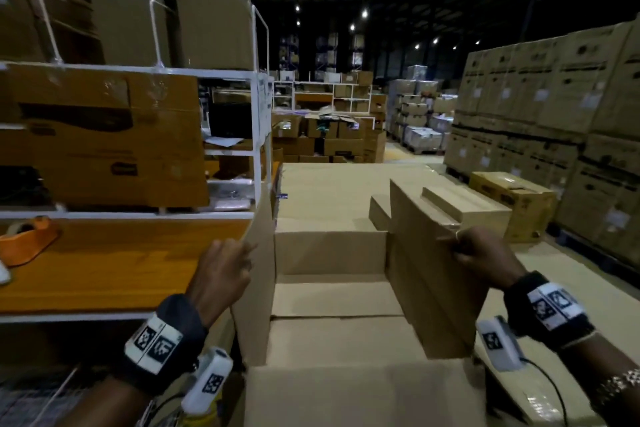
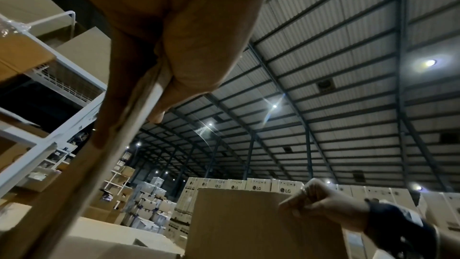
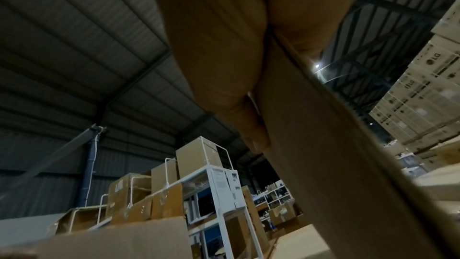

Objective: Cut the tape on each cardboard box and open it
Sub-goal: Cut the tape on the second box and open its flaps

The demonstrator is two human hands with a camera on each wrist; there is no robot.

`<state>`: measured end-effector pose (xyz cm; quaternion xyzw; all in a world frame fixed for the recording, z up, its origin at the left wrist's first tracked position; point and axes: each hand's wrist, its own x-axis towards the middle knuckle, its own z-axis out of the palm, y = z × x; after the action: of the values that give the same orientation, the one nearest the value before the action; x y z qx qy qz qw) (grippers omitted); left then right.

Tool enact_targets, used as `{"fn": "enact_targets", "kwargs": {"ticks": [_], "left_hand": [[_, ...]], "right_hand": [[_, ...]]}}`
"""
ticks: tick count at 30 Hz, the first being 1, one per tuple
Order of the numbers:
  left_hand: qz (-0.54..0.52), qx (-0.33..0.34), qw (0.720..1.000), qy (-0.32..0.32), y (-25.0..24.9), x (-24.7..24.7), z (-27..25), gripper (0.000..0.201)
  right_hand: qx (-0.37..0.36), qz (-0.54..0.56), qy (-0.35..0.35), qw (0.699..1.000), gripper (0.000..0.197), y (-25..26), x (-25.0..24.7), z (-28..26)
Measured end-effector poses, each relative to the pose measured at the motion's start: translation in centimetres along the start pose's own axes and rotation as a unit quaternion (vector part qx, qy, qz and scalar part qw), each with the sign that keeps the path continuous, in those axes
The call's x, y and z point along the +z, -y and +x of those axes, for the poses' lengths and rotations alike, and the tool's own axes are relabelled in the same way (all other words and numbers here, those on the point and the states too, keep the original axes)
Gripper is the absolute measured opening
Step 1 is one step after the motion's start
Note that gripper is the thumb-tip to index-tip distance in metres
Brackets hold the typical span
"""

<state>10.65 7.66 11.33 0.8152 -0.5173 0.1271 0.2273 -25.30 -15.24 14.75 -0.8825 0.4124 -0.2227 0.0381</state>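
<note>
Left hand (image 1: 221,274) has its fingers curled over the top edge of the box's left flap (image 1: 258,274), thumb on one side and fingers on the other, so that flap stands pretty much upright. The left wrist view backs this up: the cardboard edge sits pinched between thumb and fingers (image 2: 191,62). Right hand (image 1: 481,255) does the same with the right flap (image 1: 433,274), gripping its top edge near the far end, and that flap tilts a bit outward. There's a ring on one finger of that hand. Both wrists wear dark bands with black and white marker tags.

So the box (image 1: 332,291) is open on top, right in front of the person between the two hands. The far short flap stands up at the back, and the near flap (image 1: 346,395) lies folded out toward the person. Inside you just see flat cardboard down in the bottom; can't tell what's under it.

Off to the left is a wooden bench (image 1: 114,263) in a white metal frame, with an orange tape dispenser (image 1: 26,241) near its left edge and boxes on the shelves (image 1: 104,135) above. Behind the open box lie more flat cartons, and a tall wall of stacked cartons (image 1: 554,107) fills the right side. It's a dim warehouse with small ceiling lights.
</note>
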Motion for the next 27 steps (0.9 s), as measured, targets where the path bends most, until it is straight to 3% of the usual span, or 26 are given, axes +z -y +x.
{"fn": "enact_targets", "kwargs": {"ticks": [7, 12, 14, 17, 21, 24, 27], "left_hand": [[0.02, -0.001, 1.0, -0.004, -0.6, 1.9, 0.3, 0.038], [0.027, -0.018, 0.999, 0.0, 0.4, 2.3, 0.2, 0.036], [0.142, -0.047, 0.989, -0.01, 0.5, 1.3, -0.4, 0.031], [0.326, -0.1, 0.94, 0.035, 0.5, 0.1, -1.3, 0.04], [0.269, -0.09, 0.952, 0.12, 2.0, 4.2, -3.0, 0.057], [0.218, -0.082, 0.956, 0.177, 2.4, 8.2, -5.1, 0.07], [0.16, -0.092, 0.965, 0.187, 2.5, 11.3, -7.2, 0.09]], "right_hand": [[-0.016, -0.039, 0.019, 0.999, 0.026, 0.2, 2.2, -0.6], [0.03, -0.088, 0.013, 0.996, 0.017, -0.5, 2.4, -0.5], [0.044, -0.113, -0.036, 0.992, 0.013, -1.9, 2.0, -1.0], [0.069, -0.249, -0.077, 0.963, 0.02, -3.9, 2.5, -2.1], [0.123, -0.359, -0.021, 0.925, 0.064, -6.0, 4.3, -3.6], [0.191, -0.342, 0.011, 0.92, 0.071, -6.8, 5.7, -4.7], [0.214, -0.25, 0.081, 0.941, 0.072, -7.8, 7.7, -6.1]]}}
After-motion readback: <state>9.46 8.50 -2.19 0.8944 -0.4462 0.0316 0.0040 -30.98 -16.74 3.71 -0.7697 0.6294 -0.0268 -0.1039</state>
